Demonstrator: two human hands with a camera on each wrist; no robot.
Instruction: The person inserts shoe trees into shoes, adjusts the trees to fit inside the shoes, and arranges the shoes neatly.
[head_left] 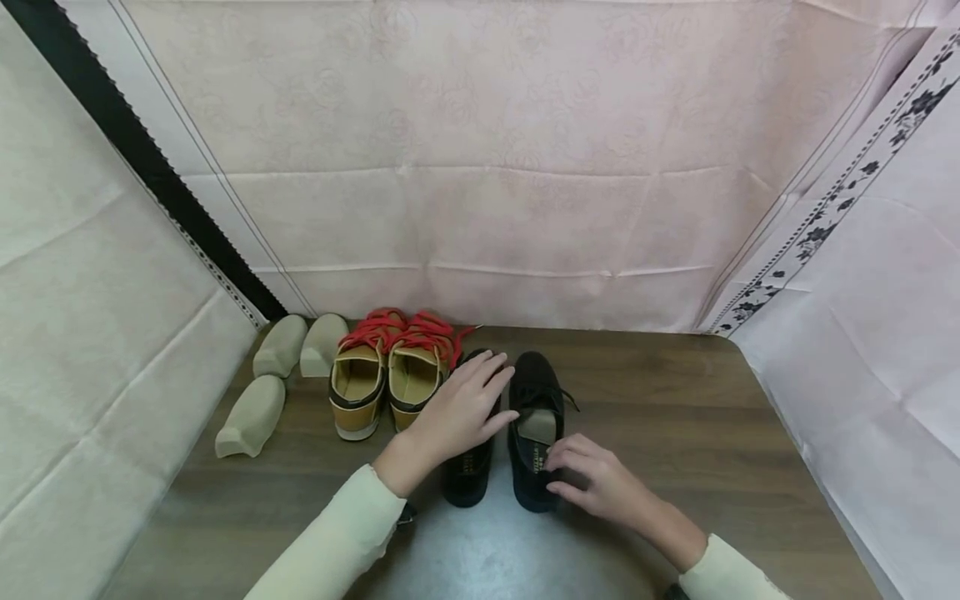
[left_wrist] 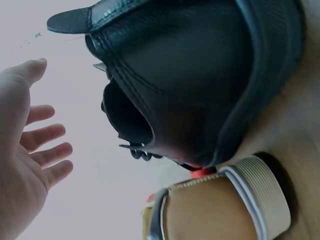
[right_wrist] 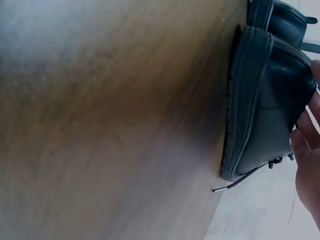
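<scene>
Two black lace-up shoes stand side by side on the wooden floor, toes toward the wall. Over the left black shoe [head_left: 467, 483] hovers my left hand [head_left: 465, 408], its fingers spread and partly covering the shoe. In the left wrist view that hand [left_wrist: 25, 145] holds nothing, with a gap between it and the black shoe [left_wrist: 185, 75]. At the heel end of the right black shoe [head_left: 534, 379] is my right hand [head_left: 592, 475], loosely bent fingers touching the collar. Something pale shows inside this shoe's opening. The right wrist view has those fingers [right_wrist: 312, 127] along its upper edge.
Left of the black shoes stand tan shoes [head_left: 362, 417] with red laces [head_left: 431, 329]. Farther left lie three cream shoe inserts [head_left: 251, 417]. Pale patterned cloth [head_left: 480, 208] hangs behind and on both sides. A small dark object [head_left: 406, 514] shows beside my left sleeve.
</scene>
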